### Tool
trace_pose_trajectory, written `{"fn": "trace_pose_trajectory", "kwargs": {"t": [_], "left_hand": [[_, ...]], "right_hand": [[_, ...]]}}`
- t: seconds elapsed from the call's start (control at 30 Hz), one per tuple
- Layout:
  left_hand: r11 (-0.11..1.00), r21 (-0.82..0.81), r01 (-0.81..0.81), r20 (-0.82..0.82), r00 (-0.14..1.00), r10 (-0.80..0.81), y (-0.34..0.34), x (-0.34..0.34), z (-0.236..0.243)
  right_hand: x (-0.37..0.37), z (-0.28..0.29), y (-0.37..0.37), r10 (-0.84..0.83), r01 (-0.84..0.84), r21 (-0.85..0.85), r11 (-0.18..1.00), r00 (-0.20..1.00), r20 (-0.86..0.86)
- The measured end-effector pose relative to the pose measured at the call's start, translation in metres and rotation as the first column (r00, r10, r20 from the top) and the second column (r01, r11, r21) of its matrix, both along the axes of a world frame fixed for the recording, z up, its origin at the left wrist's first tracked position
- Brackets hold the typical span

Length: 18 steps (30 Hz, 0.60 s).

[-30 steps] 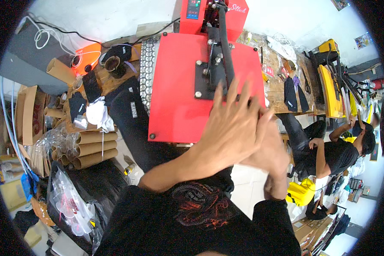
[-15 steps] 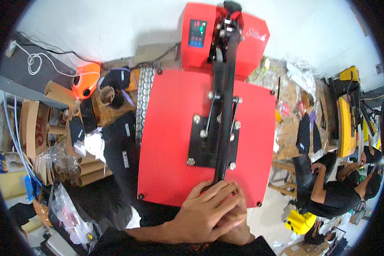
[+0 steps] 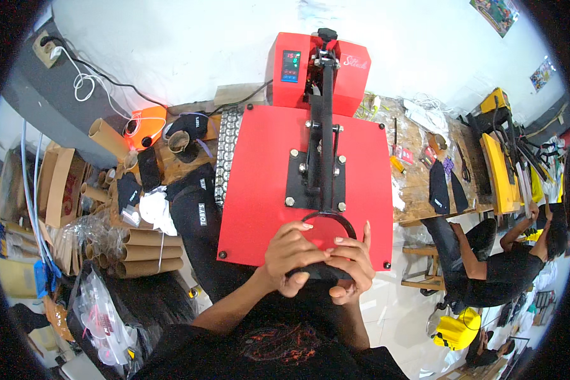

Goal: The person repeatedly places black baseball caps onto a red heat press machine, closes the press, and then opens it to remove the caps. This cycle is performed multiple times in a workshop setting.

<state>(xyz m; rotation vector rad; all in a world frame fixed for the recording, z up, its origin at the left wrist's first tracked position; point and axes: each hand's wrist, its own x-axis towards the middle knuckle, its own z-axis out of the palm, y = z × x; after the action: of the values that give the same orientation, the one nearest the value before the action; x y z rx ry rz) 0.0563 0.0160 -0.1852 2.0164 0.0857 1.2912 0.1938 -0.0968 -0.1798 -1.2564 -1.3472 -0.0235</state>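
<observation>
**Two-Handed Position**

The grip comprises the left hand (image 3: 288, 254) and right hand (image 3: 353, 265). Fingers are curled at the black loop handle (image 3: 323, 271); whether either is clenched on it cannot be told. The red press (image 3: 259, 183) stands directly beyond the grip. Left of the grip: black fabric (image 3: 204, 197), then cardboard tubes (image 3: 151, 253). Right, farther out: wooden worktop (image 3: 413, 183), person in black (image 3: 506, 278).
</observation>
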Motion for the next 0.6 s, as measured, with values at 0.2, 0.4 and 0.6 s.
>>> {"fn": "trace_pose_trajectory", "kwargs": {"t": [0.2, 0.4, 0.6], "left_hand": [[0.998, -0.036, -0.045, 0.165, 0.985, 0.050, 0.000, 0.013, 0.000], [0.992, -0.106, -0.071, 0.147, 0.985, 0.086, -0.009, 0.011, 0.012], [0.971, -0.240, 0.016, 0.253, 0.966, 0.046, -0.005, 0.011, 0.080]], "right_hand": [[-0.016, -0.005, 0.018, -0.192, 0.207, 0.212, 0.955, 0.977, -0.089], [-0.023, 0.019, 0.019, -0.213, 0.230, 0.167, 0.959, 0.970, -0.113], [0.009, 0.070, 0.017, -0.028, -0.006, 0.200, 0.980, 0.985, 0.171]]}}
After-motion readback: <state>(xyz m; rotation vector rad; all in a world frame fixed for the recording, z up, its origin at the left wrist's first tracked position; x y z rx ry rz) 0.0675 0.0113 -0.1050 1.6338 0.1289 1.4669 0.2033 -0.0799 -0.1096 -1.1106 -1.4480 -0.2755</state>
